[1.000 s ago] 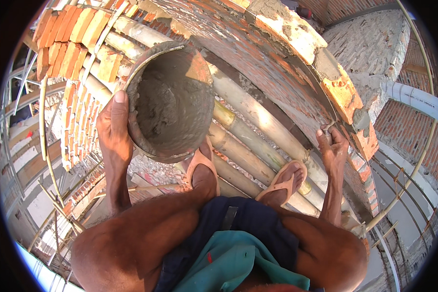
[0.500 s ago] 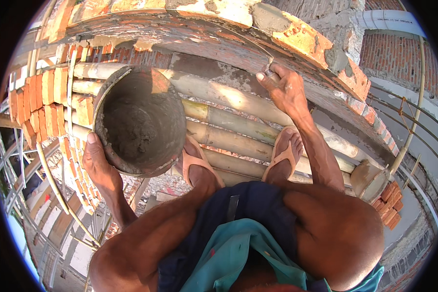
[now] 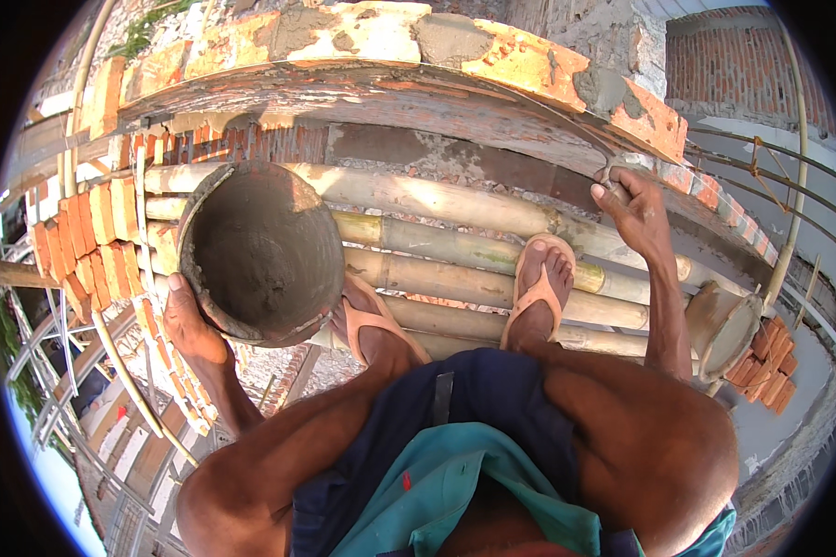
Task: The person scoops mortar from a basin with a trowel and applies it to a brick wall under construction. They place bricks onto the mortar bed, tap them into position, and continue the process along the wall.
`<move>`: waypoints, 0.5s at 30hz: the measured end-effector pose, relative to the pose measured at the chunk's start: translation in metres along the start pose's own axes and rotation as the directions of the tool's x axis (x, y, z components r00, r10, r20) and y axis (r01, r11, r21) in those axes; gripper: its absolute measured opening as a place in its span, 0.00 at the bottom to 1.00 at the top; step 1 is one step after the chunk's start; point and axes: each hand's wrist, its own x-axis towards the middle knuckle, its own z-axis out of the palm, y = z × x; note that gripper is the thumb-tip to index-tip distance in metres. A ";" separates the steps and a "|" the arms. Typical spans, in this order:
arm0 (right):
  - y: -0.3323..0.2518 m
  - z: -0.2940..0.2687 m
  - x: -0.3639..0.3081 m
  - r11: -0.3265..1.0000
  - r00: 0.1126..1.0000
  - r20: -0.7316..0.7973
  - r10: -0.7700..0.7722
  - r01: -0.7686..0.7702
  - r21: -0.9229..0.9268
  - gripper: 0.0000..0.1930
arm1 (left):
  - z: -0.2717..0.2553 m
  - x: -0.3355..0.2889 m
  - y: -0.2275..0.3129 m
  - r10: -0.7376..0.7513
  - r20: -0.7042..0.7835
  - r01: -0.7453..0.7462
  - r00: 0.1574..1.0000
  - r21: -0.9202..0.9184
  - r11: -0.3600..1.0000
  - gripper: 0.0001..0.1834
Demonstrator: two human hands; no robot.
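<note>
A round dark bucket, its inside coated with grey wet mortar, is tilted toward me at the left. My left hand grips its lower left side, thumb up near the rim. Over at the right, my right hand is closed around the handle of what looks like a trowel. Its thin metal neck points up to the face of the low brick wall, and its blade is seen nearly edge-on, hard to make out. Grey mortar patches lie on the wall's top bricks.
Under my sandalled feet run several bamboo poles with gaps between them. Orange bricks are stacked at the left. A second mortar-crusted container stands at the right beside more bricks. An upright bamboo pole rises at the far right.
My right hand has moved right along the wall with the trowel. The bucket stays in my left hand, and the view has shifted slightly.
</note>
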 end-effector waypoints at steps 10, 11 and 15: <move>-0.039 0.048 0.023 0.949 0.982 -0.047 -0.182 0.163 -0.270 0.15 | -0.012 0.013 -0.019 -0.089 -0.183 0.060 0.979 -0.157 0.986 0.23; -0.037 0.052 0.029 0.949 0.971 -0.098 -0.217 0.186 -0.255 0.15 | -0.009 0.014 -0.017 -0.084 -0.195 0.050 0.977 -0.170 0.984 0.22; -0.028 0.052 0.036 0.945 0.944 -0.087 -0.318 0.308 -0.115 0.15 | -0.004 0.013 -0.014 -0.089 -0.211 0.036 0.973 -0.245 0.969 0.24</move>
